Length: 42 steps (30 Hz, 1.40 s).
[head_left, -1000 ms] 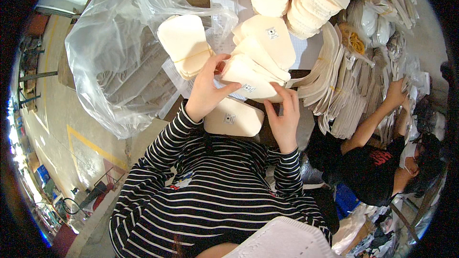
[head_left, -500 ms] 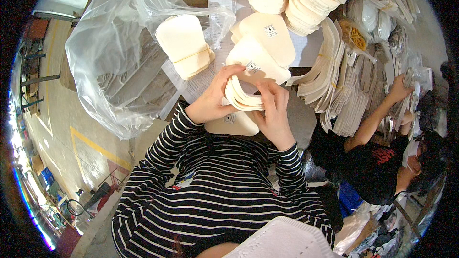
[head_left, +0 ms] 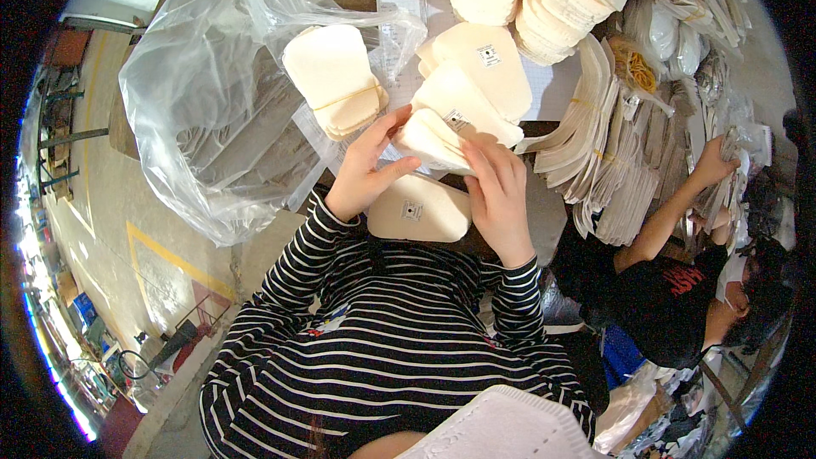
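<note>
Cream pads (head_left: 432, 139) sat in a small stack between your hands, just beyond the labelled pad (head_left: 398, 209) nearest your body. Your left hand (head_left: 361, 174) held their left end, thumb and fingers well parted; your right hand (head_left: 501, 195) gripped their right end. One bundle (head_left: 327, 68) was already banded; your stack showed no band. Its underside was hidden, and its layers were hard to count.

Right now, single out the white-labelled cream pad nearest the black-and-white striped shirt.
The cream rounded-rectangular pad lying lowest in view, between left hand and right hand; the other two labelled pads lie farther from the shirt.
</note>
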### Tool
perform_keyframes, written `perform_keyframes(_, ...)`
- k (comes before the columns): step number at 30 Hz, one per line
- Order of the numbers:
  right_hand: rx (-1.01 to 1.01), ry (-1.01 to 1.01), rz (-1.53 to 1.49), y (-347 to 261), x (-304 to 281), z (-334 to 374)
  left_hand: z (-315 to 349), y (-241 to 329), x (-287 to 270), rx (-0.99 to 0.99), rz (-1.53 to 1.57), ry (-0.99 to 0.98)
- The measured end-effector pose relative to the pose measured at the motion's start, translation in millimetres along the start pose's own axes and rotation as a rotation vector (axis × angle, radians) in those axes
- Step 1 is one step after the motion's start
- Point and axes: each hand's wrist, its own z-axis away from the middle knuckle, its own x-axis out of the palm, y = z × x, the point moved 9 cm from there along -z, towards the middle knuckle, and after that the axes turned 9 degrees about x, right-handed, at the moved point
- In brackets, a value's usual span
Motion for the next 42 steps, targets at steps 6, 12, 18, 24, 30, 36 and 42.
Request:
perform_keyframes(6,0.016,-0.072,0.023,-2.9,3.6,-5.5,-6.7,14.8,15.8,0.008,-0.33,-0.228)
perform_keyframes(12,-0.036,-0.077,0.027,-16.9,-2.2,-8.2,-11.6,23.2,13.8,0.131,-0.039,-0.162)
perform_keyframes(18,-0.012,-0.149,0.067,-8.1,9.2,-5.0,-12.9,20.3,16.7,0.115,0.153,-0.134)
perform_keyframes(24,0.05,-0.03,-0.085,-5.4,-4.3,-11.8,-13.6,29.9,14.1,0.094,0.121,-0.119)
perform_keyframes(30,0.168,-0.057,-0.278,21.8,-9.1,-3.7,-6.5,15.9,12.4,-0.018,-0.112,-0.178)
perform_keyframes(36,0.14,-0.103,-0.231,11.7,4.0,0.1,-9.9,22.2,20.1,0.181,-0.261,-0.209)
perform_keyframes(42,0.229,0.075,-0.476,22.9,-36.3,10.9,-8.0,80.3,-3.4,0.376,-0.372,-0.156)
